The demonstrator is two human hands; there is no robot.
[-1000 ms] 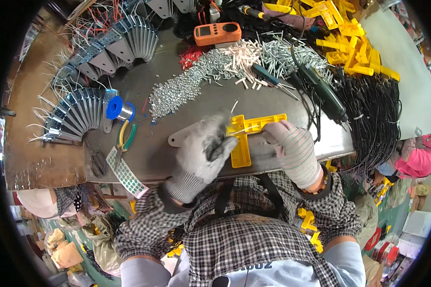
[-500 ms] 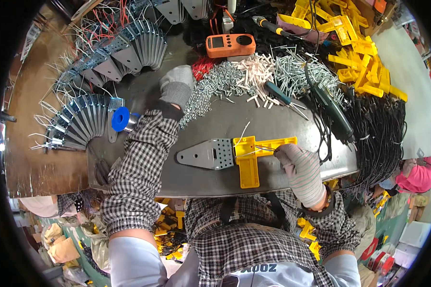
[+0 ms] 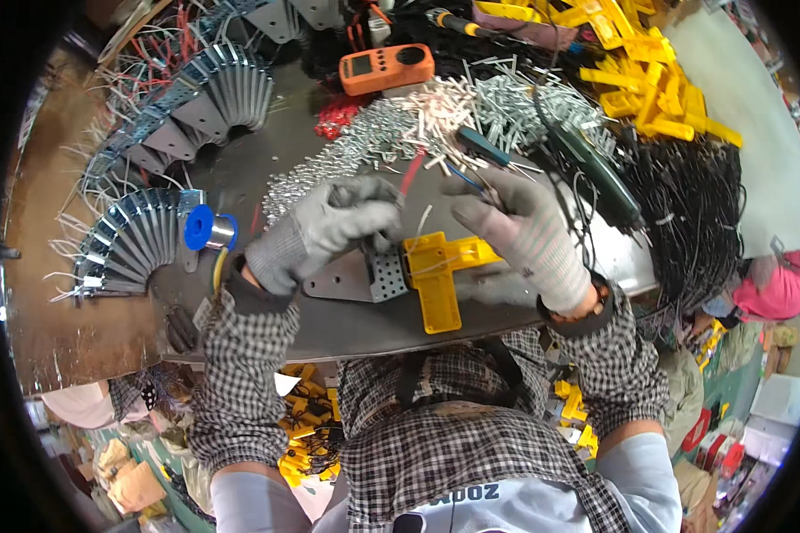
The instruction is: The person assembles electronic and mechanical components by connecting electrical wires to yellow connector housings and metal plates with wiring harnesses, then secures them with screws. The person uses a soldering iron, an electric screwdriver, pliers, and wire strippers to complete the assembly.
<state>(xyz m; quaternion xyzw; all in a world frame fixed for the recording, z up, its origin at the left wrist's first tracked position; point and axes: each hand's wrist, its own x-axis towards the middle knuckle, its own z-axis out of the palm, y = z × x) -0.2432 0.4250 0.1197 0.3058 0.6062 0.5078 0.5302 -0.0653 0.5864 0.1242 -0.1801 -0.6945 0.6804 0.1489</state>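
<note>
My left hand, in a grey glove, is closed with a thin red strip sticking up, somewhat blurred, at its fingertips. My right hand, in a pale striped glove, pinches thin blue and dark pieces; whether these are wires or a slim tool I cannot tell. Between and below the hands lies a yellow plastic T-shaped housing, a white wire rising from it. Against its left side rests a grey metal bracket with a perforated end, partly covered by my left hand.
Small metal parts, a red pile, white sleeves and screws lie beyond the hands. An orange meter stands behind. Brackets and a solder spool are left; black cables and yellow housings right.
My left hand has come back from the red pile toward the housing, now with a red strip. My right hand has lifted off the housing, up and slightly left. The view has shifted slightly.
</note>
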